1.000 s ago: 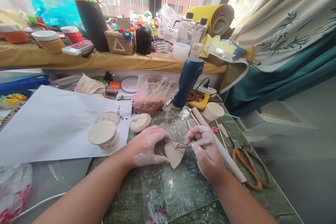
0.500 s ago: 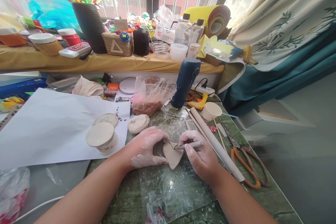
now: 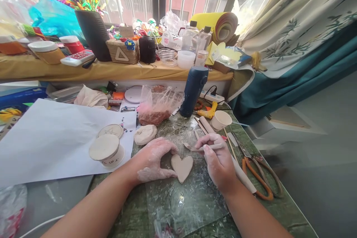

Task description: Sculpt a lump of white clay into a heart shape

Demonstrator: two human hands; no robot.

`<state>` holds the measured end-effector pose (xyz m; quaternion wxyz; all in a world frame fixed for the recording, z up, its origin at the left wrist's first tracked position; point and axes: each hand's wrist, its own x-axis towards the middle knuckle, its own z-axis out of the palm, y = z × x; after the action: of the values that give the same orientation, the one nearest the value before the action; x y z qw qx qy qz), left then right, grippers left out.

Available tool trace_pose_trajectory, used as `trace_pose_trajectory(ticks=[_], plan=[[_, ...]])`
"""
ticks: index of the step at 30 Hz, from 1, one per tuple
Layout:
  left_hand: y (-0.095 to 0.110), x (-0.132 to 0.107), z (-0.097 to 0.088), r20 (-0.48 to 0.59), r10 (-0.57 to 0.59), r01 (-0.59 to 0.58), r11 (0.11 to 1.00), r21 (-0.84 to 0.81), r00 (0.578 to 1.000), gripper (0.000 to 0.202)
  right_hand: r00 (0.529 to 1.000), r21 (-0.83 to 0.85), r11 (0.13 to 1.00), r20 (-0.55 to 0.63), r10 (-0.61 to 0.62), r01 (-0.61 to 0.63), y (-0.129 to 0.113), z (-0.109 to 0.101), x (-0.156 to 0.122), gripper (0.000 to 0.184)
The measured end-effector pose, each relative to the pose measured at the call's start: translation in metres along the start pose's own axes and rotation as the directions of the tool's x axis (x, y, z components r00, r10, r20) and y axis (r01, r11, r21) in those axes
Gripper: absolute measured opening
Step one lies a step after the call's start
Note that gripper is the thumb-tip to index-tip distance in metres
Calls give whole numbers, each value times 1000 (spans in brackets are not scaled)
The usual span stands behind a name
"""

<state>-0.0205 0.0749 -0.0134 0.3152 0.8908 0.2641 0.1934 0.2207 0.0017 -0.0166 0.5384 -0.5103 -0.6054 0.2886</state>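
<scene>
A flat, pale clay heart (image 3: 182,168) lies on a clear sheet (image 3: 189,204) dusted white. My left hand (image 3: 157,160), powdered with clay, curves round the heart's left side. Its thumb and forefinger are apart, their tips at or near the edge; whether they touch it I cannot tell. My right hand (image 3: 217,160) is closed round a clay-smeared modelling tool (image 3: 205,148), held to the upper right of the heart and clear of it. Up and left of the heart sits a lump of pale clay (image 3: 145,134).
Behind stand a dark blue flask (image 3: 193,91) and a plastic bag (image 3: 158,106) of reddish clay. Scissors (image 3: 258,174), a rolling pin (image 3: 245,178) and a paper cup (image 3: 221,119) lie to the right. Left, white paper (image 3: 55,137) carries a clay-topped cup (image 3: 107,150).
My right hand has lifted the tool off the heart's top notch and drawn it up and to the right. The whole heart now shows. My left hand stays about it.
</scene>
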Motion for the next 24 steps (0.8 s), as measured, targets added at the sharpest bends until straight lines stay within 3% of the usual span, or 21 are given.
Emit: trace_pose_trajectory(ticks=[3, 7, 12, 24], plan=[[2, 0, -1, 3, -6, 6, 1000, 6, 1000, 52, 999, -26, 1000, 43, -9, 10, -1, -2, 2, 19], [3, 1, -2, 2, -7, 7, 1000, 13, 1000, 51, 1000, 21, 1000, -17, 9, -9, -5, -1, 3, 16], [1, 0, -1, 1, 2, -2, 1000, 9, 1000, 52, 996, 48, 999, 94, -13, 8, -9, -1, 0, 13], [5, 0, -7, 22, 3, -4, 999, 32, 1000, 51, 999, 15, 999, -40, -36, 37, -5, -2, 4, 15]])
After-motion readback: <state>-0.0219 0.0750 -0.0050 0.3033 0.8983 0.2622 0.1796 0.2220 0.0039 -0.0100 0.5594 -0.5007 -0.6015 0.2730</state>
